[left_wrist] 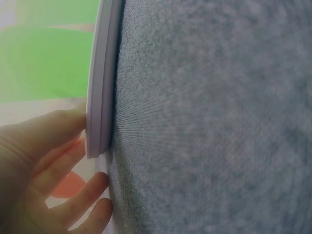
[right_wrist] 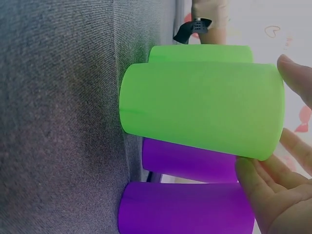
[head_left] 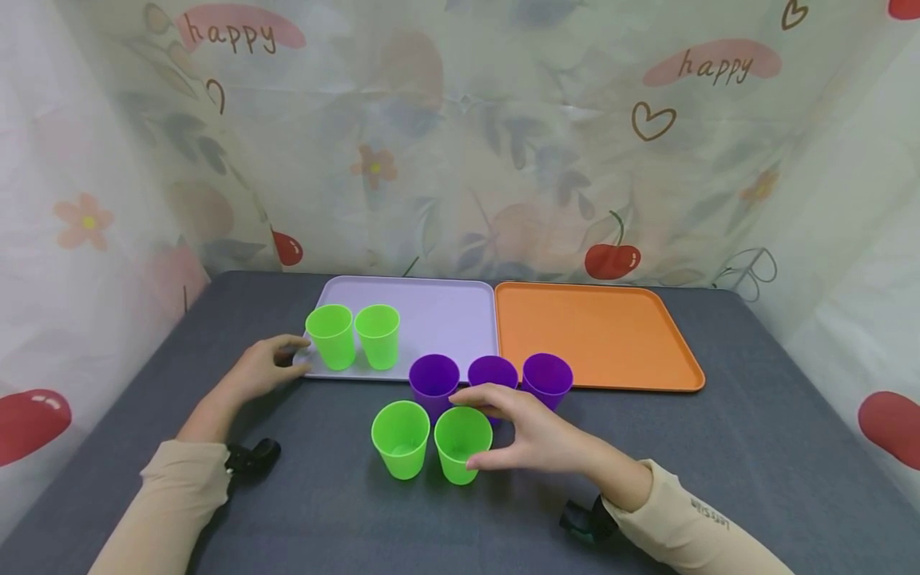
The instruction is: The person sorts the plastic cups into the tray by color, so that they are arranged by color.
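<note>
Several green and purple cups stand upright. My right hand (head_left: 528, 431) is around the right green cup (head_left: 454, 471) in the front pair, thumb on its near side and fingers by its far rim. In the right wrist view that green cup (right_wrist: 200, 105) shows its base on the cloth, a fingertip against its side; a firm grip does not show. Another green cup (head_left: 400, 455) stands to its left. My left hand (head_left: 262, 369) touches the front left corner of the lilac tray (head_left: 446, 319), thumb and fingers apart, beside one of two green cups (head_left: 334, 343) on it.
Three purple cups, the left (head_left: 431, 391), middle (head_left: 492, 369) and right (head_left: 549, 387), stand in a row behind the front green pair, by the trays' front edge. An orange tray (head_left: 589, 335) adjoins the lilac one. A patterned curtain (head_left: 460, 200) hangs behind the table.
</note>
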`<state>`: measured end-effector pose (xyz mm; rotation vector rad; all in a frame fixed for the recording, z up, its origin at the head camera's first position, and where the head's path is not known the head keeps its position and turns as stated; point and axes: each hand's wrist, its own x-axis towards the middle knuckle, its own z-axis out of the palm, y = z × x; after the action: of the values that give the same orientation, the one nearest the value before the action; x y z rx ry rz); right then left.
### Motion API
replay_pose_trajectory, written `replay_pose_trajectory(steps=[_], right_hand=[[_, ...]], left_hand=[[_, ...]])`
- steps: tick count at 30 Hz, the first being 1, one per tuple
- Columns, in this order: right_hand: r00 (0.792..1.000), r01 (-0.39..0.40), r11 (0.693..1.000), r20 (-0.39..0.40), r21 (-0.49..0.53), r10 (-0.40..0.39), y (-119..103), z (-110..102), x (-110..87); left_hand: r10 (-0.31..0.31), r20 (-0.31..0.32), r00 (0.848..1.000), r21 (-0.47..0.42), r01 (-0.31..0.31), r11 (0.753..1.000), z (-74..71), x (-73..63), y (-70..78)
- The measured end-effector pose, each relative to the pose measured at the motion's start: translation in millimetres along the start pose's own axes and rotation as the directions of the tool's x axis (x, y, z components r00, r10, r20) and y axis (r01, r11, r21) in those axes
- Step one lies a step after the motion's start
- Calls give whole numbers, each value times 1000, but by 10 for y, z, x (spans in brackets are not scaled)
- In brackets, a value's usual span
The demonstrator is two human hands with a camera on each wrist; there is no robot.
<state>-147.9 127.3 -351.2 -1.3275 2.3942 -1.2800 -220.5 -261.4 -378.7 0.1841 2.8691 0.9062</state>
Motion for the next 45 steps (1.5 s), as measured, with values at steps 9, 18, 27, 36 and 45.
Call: replay_pose_trajectory(steps=[9,18,27,36,45], right_hand=[[1000,-14,1000,10,-22,14,-4,9,9],[1000,-14,999,1,-45,14,-2,12,10],[1000,-10,999,-14,-37,10,-40,-18,9],[1000,1,1000,-15,-25,-1,-118,-107,31],[1000,5,999,-22,-35,-6,-221,-216,59]], left_hand=[[19,-6,1000,-1,-19,1000,5,1,-24],[11,-3,1000,-2,-11,1000,6,3,-14],[1,-6,1000,-6,-1,1000,9,-1,2],[10,-12,1000,-2,-10,1000,10,-2,1],[27,-24,999,4,-27,1000,15,2,-12]])
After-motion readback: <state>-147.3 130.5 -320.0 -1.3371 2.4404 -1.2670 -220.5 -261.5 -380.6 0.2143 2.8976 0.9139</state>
